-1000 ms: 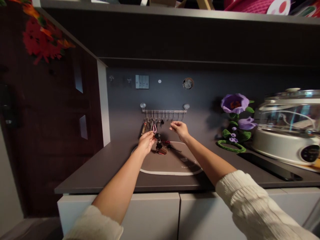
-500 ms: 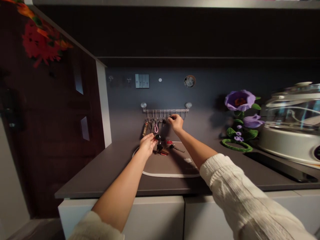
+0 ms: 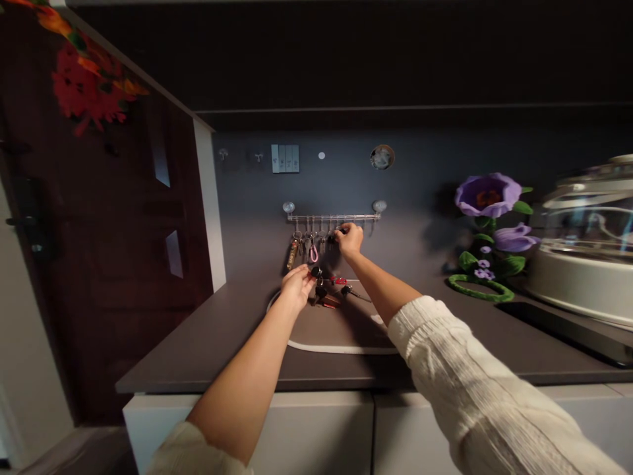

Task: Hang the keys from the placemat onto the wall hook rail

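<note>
My left hand is closed in a pinch on a bunch of keys, which has a dark round fob and a ring and dangles above a brown mat. Higher and to the right, my right hand pinches at the hooks of a clear hook rail on the wall. A small dark thing shows at its fingertips, too small to name. Left of that hand, several key rings hang from the rail, among them a brown lettered key tag and a pink loop.
On the mat lie a red item and a dark key. To the right stand purple felt flowers, a flat black slab and a white appliance with a clear top. A dark shelf overhangs the counter.
My right hand has moved left and up to the rail's hooks. My left hand keeps its hold on the keys. The view has shifted slightly.
</note>
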Demonstrator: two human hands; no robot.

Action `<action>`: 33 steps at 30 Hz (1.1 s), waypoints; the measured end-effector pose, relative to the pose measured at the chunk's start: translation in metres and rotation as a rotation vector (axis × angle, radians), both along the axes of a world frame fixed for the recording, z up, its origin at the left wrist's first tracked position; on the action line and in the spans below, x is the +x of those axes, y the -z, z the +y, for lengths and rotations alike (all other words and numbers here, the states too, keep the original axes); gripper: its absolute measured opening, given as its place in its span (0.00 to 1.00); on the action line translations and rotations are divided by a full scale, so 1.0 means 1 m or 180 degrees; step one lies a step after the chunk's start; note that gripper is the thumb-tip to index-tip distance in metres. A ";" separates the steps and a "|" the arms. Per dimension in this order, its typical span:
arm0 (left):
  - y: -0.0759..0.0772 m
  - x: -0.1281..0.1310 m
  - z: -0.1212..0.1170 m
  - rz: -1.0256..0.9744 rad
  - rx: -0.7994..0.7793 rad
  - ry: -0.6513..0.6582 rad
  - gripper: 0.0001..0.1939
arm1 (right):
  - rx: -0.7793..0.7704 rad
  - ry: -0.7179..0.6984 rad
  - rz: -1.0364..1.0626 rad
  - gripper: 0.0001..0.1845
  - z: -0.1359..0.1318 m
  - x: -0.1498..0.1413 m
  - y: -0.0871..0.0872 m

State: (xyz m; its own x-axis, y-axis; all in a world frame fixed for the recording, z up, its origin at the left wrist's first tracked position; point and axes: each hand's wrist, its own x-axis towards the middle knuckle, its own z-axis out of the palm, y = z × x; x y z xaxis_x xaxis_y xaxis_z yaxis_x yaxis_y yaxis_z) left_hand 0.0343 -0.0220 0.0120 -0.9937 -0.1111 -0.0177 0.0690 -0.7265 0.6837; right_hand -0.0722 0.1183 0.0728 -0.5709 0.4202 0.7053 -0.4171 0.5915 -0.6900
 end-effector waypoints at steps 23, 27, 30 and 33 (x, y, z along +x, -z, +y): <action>-0.004 0.003 -0.003 -0.0191 0.0244 0.0024 0.09 | -0.0225 -0.0216 -0.0168 0.15 0.005 0.006 0.030; -0.007 0.005 -0.003 -0.0260 0.0284 0.0004 0.09 | -0.0435 -0.0412 -0.0287 0.13 0.006 0.007 0.036; -0.009 0.006 -0.003 -0.0299 0.0294 -0.0007 0.09 | -0.0574 -0.0621 -0.0365 0.12 0.007 0.010 0.041; -0.011 0.007 -0.003 -0.0285 0.0308 0.0012 0.09 | -0.0658 -0.0711 -0.0447 0.12 0.008 0.014 0.045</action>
